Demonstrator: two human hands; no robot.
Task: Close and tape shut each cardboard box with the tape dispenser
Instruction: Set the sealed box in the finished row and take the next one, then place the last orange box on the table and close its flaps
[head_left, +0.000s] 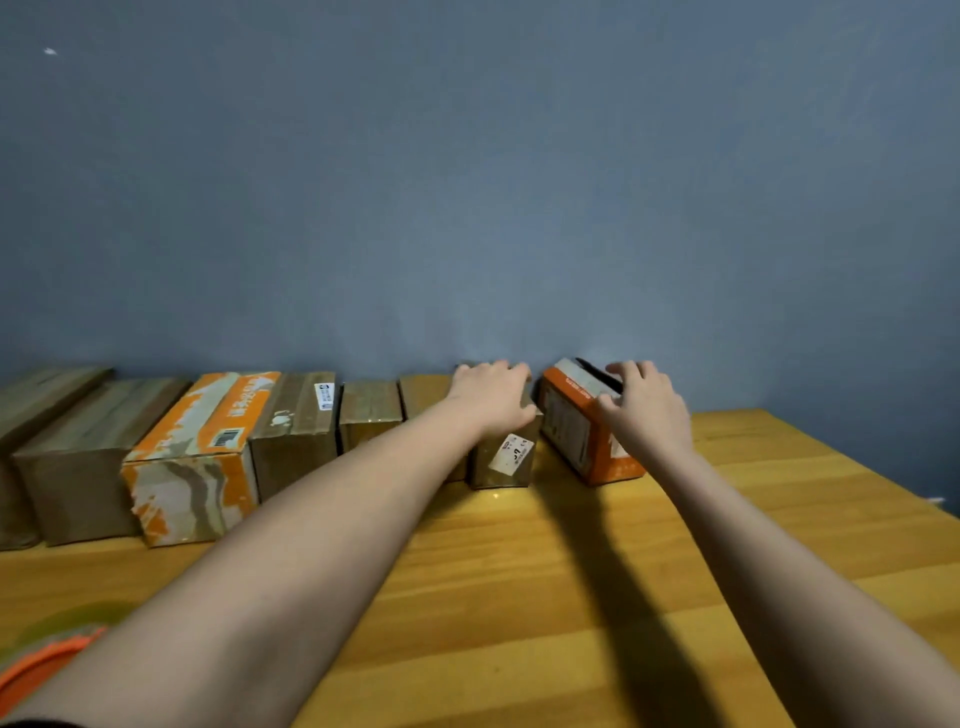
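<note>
Several cardboard boxes stand in a row along the blue wall on the wooden table (571, 571). My left hand (491, 397) rests flat on top of a small brown box (506, 460) with a white label on its front. My right hand (647, 410) lies on the top of a small orange box (576, 431), which is tilted, with a dark gap showing at its far top edge. Its fingers are spread over the top flap. An orange object, maybe the tape dispenser (41, 665), shows blurred at the bottom left corner.
Left of my hands stand more boxes: a small brown one (370, 415), a taped brown one (296, 431), a large orange and white one (197, 457) and bigger brown ones (88, 457). The table's right edge runs close to the orange box.
</note>
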